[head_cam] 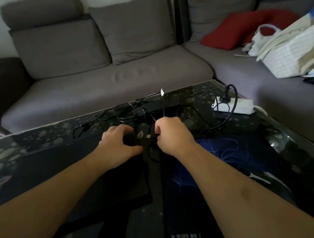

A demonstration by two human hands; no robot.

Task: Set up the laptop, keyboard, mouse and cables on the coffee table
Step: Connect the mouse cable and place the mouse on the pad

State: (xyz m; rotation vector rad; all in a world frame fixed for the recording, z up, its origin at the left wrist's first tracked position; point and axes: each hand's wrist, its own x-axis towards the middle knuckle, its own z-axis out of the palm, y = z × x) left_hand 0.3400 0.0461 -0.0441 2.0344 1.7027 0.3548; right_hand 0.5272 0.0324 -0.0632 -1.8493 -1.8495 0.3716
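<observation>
Clearly the thin cable (158,107) is limp and light; the right hand (171,136) pinches it near its plug, the sensible grip, while the left hand (119,144) clasps a small dark mouse (131,138) on the worktop (43,145).

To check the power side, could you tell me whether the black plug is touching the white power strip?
Touching: the head view shows the black plug seated in the white power strip.

Head view, down over coffee table (33,144)

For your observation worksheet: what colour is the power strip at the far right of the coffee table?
White; the power strip shows in the head view.
</observation>
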